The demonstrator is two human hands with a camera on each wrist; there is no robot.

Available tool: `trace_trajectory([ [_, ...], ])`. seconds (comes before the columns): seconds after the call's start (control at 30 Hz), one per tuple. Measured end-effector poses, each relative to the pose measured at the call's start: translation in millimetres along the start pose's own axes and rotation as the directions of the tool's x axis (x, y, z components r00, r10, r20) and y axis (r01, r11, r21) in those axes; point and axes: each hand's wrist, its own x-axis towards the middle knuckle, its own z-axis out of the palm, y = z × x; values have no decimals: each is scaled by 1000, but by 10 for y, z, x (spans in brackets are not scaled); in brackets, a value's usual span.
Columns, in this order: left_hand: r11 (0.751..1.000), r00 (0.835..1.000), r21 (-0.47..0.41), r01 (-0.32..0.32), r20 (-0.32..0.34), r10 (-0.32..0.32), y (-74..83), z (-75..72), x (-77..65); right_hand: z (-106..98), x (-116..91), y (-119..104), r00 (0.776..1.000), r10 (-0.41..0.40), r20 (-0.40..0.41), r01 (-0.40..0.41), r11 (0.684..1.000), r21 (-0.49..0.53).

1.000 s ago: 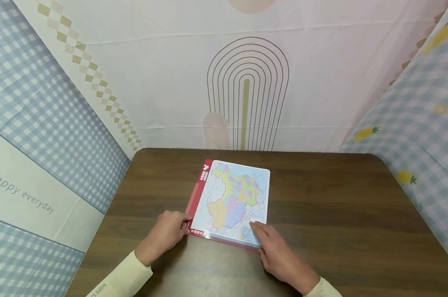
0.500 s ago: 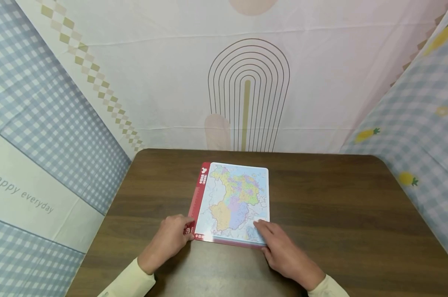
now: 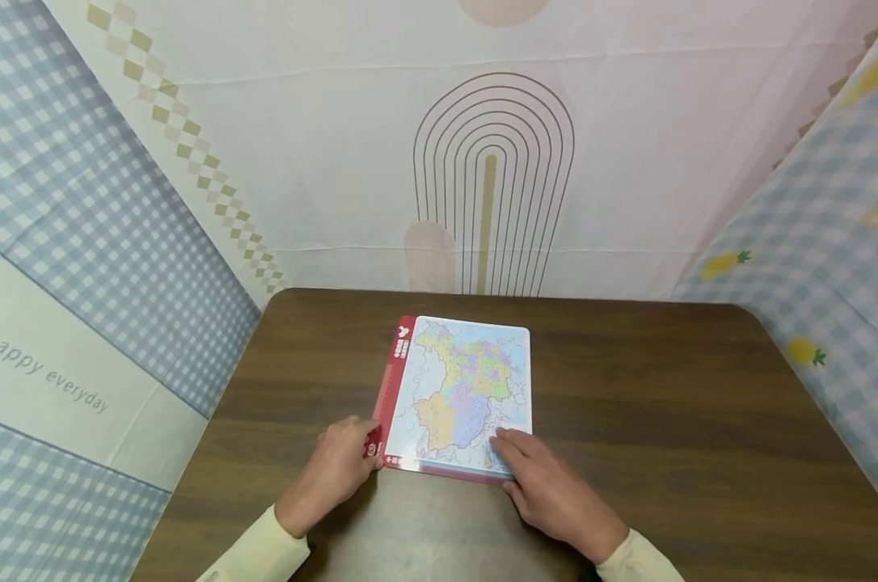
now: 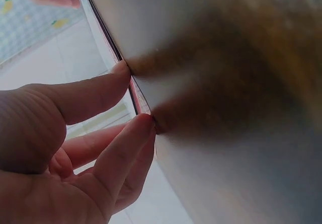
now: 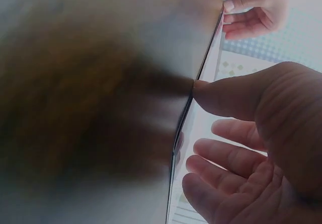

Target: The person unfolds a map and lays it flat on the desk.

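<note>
On the brown table lies a thin rectangular map sheet (image 3: 457,396), with coloured regions and a red band along its left side. Red and blue strips show along its near edge; whether several sheets are stacked is unclear. My left hand (image 3: 337,461) holds the near left corner, thumb at the near edge and fingers on the red band. In the left wrist view, the left thumb and fingertips meet the sheet's thin edge. At the near right corner, my right hand (image 3: 548,485) grips the sheet, its fingers over the top and its thumb against the near edge.
The table (image 3: 664,420) has rounded far corners. Behind it hangs a pale cloth (image 3: 322,162) with an arch pattern. Checked cloths stand on both sides, one at left (image 3: 104,202) and one with pineapples at right (image 3: 832,275).
The map sheet has turned slightly, its near end shifting to the right, so it sits straighter. Both hands have moved slightly with it, keeping their places at the near corners.
</note>
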Motion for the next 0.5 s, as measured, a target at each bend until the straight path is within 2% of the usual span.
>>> trace_trajectory([
  [0.27,999,1000,-33,23,-2,-23,-29,-11,3,23,147,-117,999,-40,28,41,999,-15],
  [0.5,997,1000,-67,26,-6,-27,-68,-27,0,75,332,-264,997,-67,47,67,998,12],
])
